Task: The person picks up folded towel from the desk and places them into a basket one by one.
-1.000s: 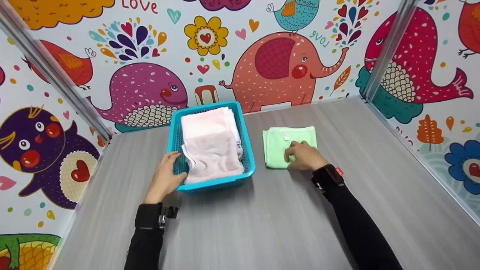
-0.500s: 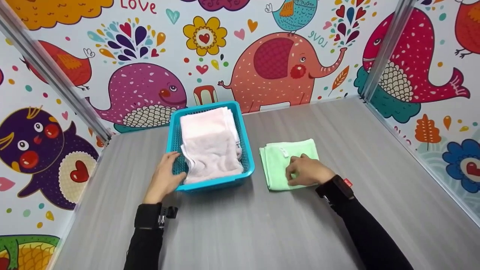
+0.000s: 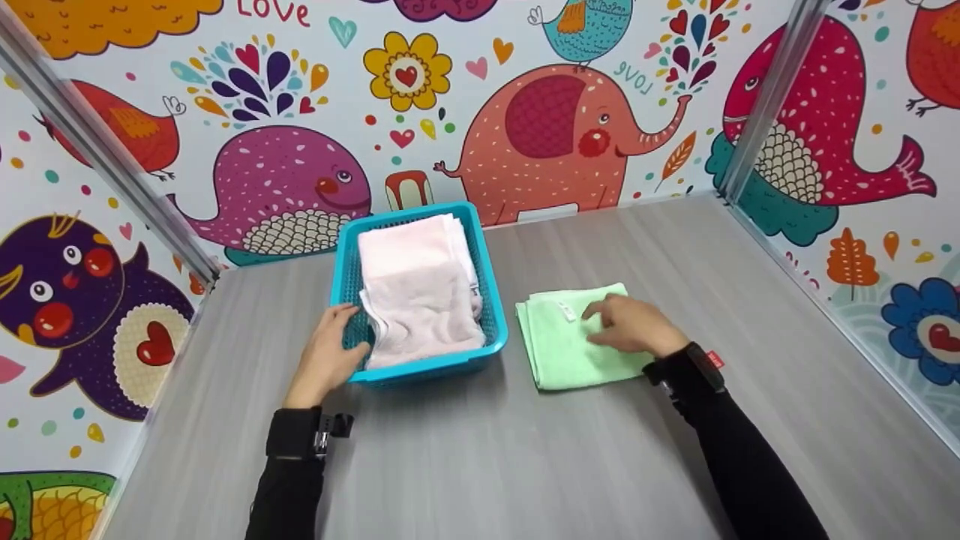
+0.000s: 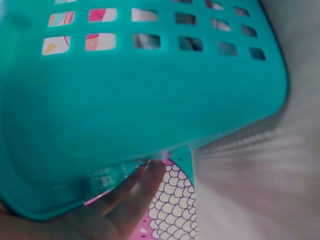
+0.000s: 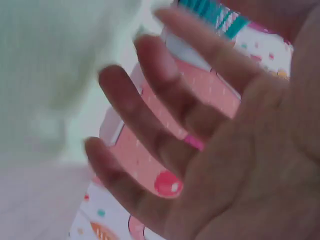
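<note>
A teal plastic basket (image 3: 493, 315) stands on the table with folded pale pink towels (image 3: 420, 300) in it. At its near left corner my left hand (image 3: 328, 356) holds the rim, thumb at the corner and fingers along the left side. The left wrist view has these fingers (image 4: 145, 187) beside the basket wall (image 4: 125, 95). Right of the basket a folded light green towel (image 3: 559, 352) lies flat, a small white tag on top. My right hand (image 3: 637, 326) hovers over its right part, fingers loosely bent and spread, nothing between them, as the right wrist view also shows.
The grey table (image 3: 465, 465) meets a printed cartoon wall (image 3: 555, 142) right behind the basket. Side panels with metal corner posts (image 3: 776, 97) bound it left and right.
The green towel has slid toward me under my right hand. My right hand has since come up off it and shifted slightly right, fingers loosening. My left hand and the basket stay put.
</note>
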The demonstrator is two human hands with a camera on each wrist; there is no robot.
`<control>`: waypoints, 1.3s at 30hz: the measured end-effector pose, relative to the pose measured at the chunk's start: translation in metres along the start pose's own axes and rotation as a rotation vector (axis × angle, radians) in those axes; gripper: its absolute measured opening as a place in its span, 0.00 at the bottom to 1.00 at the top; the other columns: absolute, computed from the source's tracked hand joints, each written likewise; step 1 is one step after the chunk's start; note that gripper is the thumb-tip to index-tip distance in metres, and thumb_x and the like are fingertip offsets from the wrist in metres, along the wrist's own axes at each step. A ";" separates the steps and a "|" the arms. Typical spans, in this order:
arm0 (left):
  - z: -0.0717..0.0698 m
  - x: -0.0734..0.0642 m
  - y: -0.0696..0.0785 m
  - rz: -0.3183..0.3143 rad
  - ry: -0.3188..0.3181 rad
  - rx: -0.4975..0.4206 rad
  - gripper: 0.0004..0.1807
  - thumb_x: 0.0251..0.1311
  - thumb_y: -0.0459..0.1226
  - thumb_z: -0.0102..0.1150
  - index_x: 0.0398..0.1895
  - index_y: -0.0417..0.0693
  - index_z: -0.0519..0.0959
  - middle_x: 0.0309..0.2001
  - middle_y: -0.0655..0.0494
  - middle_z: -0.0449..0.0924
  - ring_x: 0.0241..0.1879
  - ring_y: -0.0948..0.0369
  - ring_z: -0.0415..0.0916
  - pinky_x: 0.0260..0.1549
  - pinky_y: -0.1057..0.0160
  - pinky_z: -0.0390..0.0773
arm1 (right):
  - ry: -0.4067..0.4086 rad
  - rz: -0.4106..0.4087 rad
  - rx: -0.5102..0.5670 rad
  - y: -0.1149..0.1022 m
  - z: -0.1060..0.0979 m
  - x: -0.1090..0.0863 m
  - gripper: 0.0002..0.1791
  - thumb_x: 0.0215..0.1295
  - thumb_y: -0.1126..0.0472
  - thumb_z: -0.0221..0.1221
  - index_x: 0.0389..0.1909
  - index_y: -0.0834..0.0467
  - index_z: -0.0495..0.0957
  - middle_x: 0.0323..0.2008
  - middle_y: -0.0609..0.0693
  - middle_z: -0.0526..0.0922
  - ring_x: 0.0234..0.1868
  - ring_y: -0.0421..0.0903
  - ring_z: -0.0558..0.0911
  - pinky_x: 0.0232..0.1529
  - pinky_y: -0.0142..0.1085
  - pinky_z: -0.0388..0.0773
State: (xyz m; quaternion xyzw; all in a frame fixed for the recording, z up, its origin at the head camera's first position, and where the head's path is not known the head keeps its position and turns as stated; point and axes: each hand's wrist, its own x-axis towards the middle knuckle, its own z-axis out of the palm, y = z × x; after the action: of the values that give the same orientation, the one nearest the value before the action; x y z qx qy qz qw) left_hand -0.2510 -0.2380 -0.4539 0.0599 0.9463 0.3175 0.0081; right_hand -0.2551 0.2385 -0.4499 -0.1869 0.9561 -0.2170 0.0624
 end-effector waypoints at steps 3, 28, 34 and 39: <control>-0.002 -0.002 0.002 -0.001 0.029 0.044 0.36 0.69 0.34 0.57 0.79 0.39 0.60 0.79 0.39 0.54 0.76 0.36 0.56 0.68 0.33 0.64 | 0.134 0.115 -0.005 0.019 -0.005 0.001 0.24 0.64 0.56 0.67 0.58 0.64 0.81 0.37 0.60 0.81 0.36 0.53 0.79 0.35 0.45 0.74; 0.150 -0.044 0.177 0.622 0.036 0.193 0.22 0.69 0.40 0.65 0.62 0.40 0.78 0.46 0.48 0.87 0.37 0.57 0.87 0.37 0.65 0.84 | -0.036 0.312 0.071 0.046 0.007 0.010 0.53 0.64 0.40 0.66 0.68 0.81 0.60 0.60 0.79 0.74 0.57 0.70 0.79 0.59 0.60 0.76; 0.174 -0.030 0.174 0.467 -0.025 0.323 0.27 0.71 0.49 0.62 0.68 0.46 0.76 0.47 0.40 0.84 0.42 0.49 0.83 0.42 0.56 0.82 | -0.021 0.274 0.095 0.042 0.013 0.013 0.53 0.63 0.42 0.68 0.69 0.81 0.60 0.60 0.79 0.75 0.58 0.70 0.79 0.60 0.61 0.76; 0.181 -0.021 0.167 0.362 -0.035 0.274 0.26 0.72 0.48 0.61 0.67 0.46 0.76 0.55 0.28 0.78 0.40 0.44 0.85 0.41 0.50 0.84 | -0.026 0.249 0.077 0.037 0.019 0.017 0.55 0.62 0.42 0.69 0.70 0.81 0.58 0.61 0.80 0.74 0.60 0.71 0.78 0.62 0.60 0.75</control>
State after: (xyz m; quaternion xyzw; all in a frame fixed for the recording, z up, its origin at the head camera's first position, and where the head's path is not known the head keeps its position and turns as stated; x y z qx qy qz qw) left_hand -0.2026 -0.0003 -0.4984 0.2346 0.9542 0.1811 -0.0407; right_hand -0.2795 0.2559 -0.4836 -0.0669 0.9619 -0.2418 0.1086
